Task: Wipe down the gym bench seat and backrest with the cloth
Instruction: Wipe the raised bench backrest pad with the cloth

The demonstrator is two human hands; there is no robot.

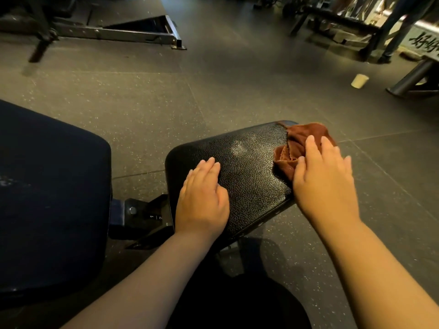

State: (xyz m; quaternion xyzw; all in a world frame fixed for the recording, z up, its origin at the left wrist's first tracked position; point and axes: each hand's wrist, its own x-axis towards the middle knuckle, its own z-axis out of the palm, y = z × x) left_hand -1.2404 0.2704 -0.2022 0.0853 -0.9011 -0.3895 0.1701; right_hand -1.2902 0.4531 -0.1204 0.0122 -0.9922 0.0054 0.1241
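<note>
**Seat wipe in hand, backrest to come**

The cloth, brown and bunched, sits right of centre in the frame, on the right end of the seat. The right hand presses it down with straight fingers, not clenched round it. The left hand lies flat and released on the seat's left part, holding nothing. The step looks like the seat wipe. The next move likely calls for dragging the cloth leftward under steady pressure, with the left hand lifting clear. The backrest, the big dark pad at lower left, seems still to do. A cup stands at upper right.
</note>
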